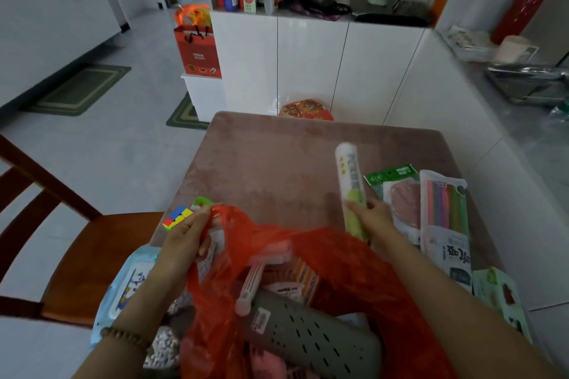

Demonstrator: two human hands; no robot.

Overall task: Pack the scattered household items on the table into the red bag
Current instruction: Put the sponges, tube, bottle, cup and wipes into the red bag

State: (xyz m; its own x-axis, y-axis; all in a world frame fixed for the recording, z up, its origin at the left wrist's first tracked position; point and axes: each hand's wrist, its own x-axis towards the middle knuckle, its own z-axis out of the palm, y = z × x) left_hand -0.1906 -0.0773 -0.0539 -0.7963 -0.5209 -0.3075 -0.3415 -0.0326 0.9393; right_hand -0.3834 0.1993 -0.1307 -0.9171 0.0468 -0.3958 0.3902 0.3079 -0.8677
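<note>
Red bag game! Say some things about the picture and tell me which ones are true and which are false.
1. The left hand holds the red bag by a handle. True.
2. The cube is inside the bag. False: it lies on the table, beside the left hand.
3. The right hand grips a roll. True.
4. The bag is empty. False: a grey tray and other things are in it.

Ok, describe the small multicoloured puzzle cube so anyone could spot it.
Find the pink-topped table, then its left edge by the brown wooden chair. Just beyond the left hand gripping the red plastic bag sits the cube, the only block chequered red, yellow and blue.
</note>
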